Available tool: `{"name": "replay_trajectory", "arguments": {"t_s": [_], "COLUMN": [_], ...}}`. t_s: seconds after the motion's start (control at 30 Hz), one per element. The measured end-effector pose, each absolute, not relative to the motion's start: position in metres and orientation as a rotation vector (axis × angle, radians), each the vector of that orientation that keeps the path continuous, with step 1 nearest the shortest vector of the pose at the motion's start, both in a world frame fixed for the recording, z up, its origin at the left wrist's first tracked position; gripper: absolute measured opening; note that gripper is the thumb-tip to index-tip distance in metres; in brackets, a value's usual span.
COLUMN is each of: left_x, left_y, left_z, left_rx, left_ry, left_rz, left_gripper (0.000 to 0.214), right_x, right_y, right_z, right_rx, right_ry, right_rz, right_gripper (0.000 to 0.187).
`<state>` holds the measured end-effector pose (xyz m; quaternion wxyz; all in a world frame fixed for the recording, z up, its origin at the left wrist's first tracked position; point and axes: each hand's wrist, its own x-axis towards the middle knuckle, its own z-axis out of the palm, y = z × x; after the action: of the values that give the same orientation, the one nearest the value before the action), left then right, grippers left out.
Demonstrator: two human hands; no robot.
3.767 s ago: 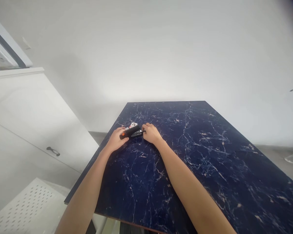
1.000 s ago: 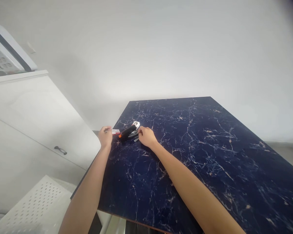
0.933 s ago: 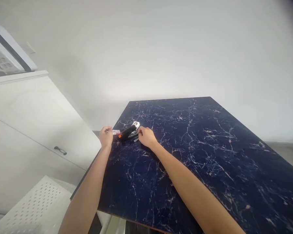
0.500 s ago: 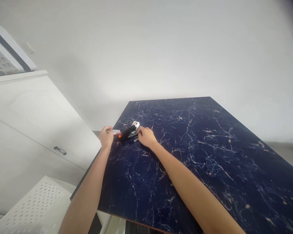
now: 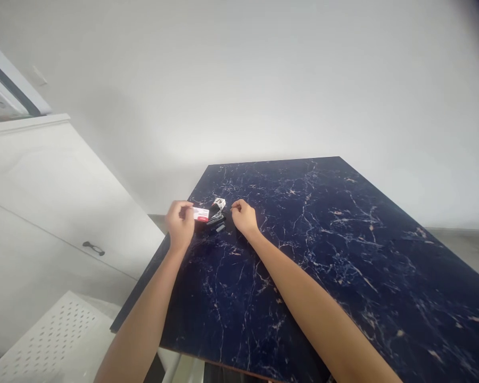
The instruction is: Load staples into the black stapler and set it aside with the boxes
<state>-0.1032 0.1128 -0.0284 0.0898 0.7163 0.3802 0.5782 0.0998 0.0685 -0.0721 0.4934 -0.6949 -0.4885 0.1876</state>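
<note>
My left hand (image 5: 180,223) pinches a small white box with a red band (image 5: 201,214) between thumb and fingers, just above the table's left part. Behind and beside that box lie a black-and-silver object that looks like a stapler (image 5: 215,218) and a white carton with dark print (image 5: 219,203). A small grey piece (image 5: 221,227) rests in front of them. To the right of this group, my right hand (image 5: 244,216) is closed with its fingertips pressed together. Whatever it may hold is too small to make out. The white box partly covers the dark things behind it.
The dark blue marbled table (image 5: 295,255) reaches back to a pale wall (image 5: 271,80). A white cabinet (image 5: 43,197) with a dark handle (image 5: 93,248) stands close on the left. Below it is a white perforated surface (image 5: 56,335).
My left hand has moved slightly right, bringing the white-and-red box in front of the black object and turning its face more into view. My right hand has drawn away to the right from the group.
</note>
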Motion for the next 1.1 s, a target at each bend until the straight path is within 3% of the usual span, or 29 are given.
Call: {"name": "replay_trajectory", "arguments": {"t_s": [0.2, 0.47, 0.9, 1.1], "left_x": [-0.099, -0.108, -0.106, -0.105], "left_y": [0.103, 0.113, 0.118, 0.123], "left_z": [-0.028, -0.025, -0.031, -0.036], "left_rx": [2.437, 2.279, 2.33, 2.406], "left_ry": [1.046, 1.216, 1.192, 1.158], "left_rz": [1.429, 1.615, 1.469, 1.371], "left_gripper": [0.014, 0.016, 0.019, 0.043], "right_x": [0.099, 0.098, 0.096, 0.096], "right_y": [0.068, 0.066, 0.065, 0.064], "right_z": [-0.072, -0.069, -0.067, -0.066], "right_rx": [-1.647, -1.635, -1.639, -1.648], "right_ry": [-1.151, -1.172, -1.208, -1.219], "right_rz": [0.485, 0.485, 0.484, 0.471], "right_gripper": [0.02, 0.019, 0.02, 0.019]}}
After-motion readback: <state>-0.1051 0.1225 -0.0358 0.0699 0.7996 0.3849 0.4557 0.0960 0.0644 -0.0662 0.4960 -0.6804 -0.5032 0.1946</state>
